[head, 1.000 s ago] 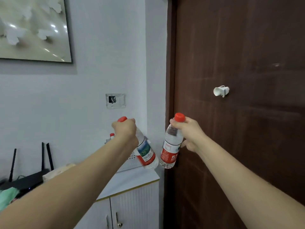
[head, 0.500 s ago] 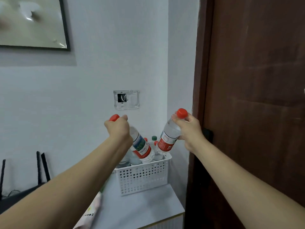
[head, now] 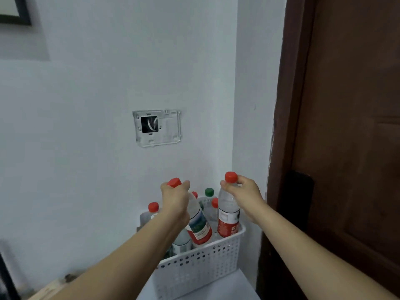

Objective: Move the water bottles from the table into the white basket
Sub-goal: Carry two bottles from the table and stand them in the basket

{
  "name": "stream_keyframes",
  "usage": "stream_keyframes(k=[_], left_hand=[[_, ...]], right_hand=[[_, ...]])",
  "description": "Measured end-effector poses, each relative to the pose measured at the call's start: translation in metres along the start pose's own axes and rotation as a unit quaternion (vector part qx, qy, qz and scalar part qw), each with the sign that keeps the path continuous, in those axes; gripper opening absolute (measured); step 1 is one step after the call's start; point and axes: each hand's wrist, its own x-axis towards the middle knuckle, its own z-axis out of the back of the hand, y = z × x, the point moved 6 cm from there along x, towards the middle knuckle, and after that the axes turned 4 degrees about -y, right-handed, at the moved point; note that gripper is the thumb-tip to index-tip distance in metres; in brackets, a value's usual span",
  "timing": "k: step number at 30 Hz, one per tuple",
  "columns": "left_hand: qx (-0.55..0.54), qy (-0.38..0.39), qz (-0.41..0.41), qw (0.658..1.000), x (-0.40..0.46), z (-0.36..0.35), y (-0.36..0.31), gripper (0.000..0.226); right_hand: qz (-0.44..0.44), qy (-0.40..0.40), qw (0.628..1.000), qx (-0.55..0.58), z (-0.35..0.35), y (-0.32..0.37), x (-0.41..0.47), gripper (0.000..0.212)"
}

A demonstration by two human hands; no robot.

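Holding one bottle by the neck in each hand, your left hand [head: 175, 199] fingers clamped on the tilted bottle [head: 198, 221], right hand [head: 243, 198] on the upright bottle [head: 228, 215], both over the white basket [head: 201, 265]. Toward 12 o'clock it is crowded; dropping early may knock the standing bottles [head: 208, 200] over.

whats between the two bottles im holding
In the head view, between the left-hand bottle and right-hand bottle stand basket bottles: one green-capped, one red-capped.

Picture frame [head: 15, 13] cut by the top-left edge; basket [head: 201, 265] interior behind both forearms.
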Motion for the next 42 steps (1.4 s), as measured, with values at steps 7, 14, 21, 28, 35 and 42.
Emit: stream_keyframes(k=[7,14,21,28,35,42], left_hand=[[0.056,0.047,0.025,0.997,0.028,-0.007,0.036,0.037],[0.147,0.134,-0.095,0.975,0.019,-0.009,0.051,0.016],[0.392,0.179,-0.271,0.861,0.017,-0.001,0.087,0.015],[0.437,0.208,-0.28,0.829,0.023,-0.002,0.098,0.029],[0.384,0.251,-0.229,0.859,0.025,-0.006,0.104,0.025],[0.373,0.293,-0.211,0.855,0.026,-0.008,0.109,0.033]], right_hand=[[-0.066,0.021,0.998,-0.013,-0.002,-0.06,0.018,0.022],[0.013,0.038,0.997,-0.058,-0.002,-0.084,0.014,0.018],[0.069,0.039,0.994,-0.071,0.0,-0.106,-0.003,0.016],[0.116,0.015,0.981,-0.152,-0.008,-0.13,-0.012,0.03],[0.122,0.002,0.979,-0.161,-0.01,-0.128,-0.018,0.038],[0.085,0.035,0.984,-0.155,-0.012,-0.124,-0.021,0.036]])
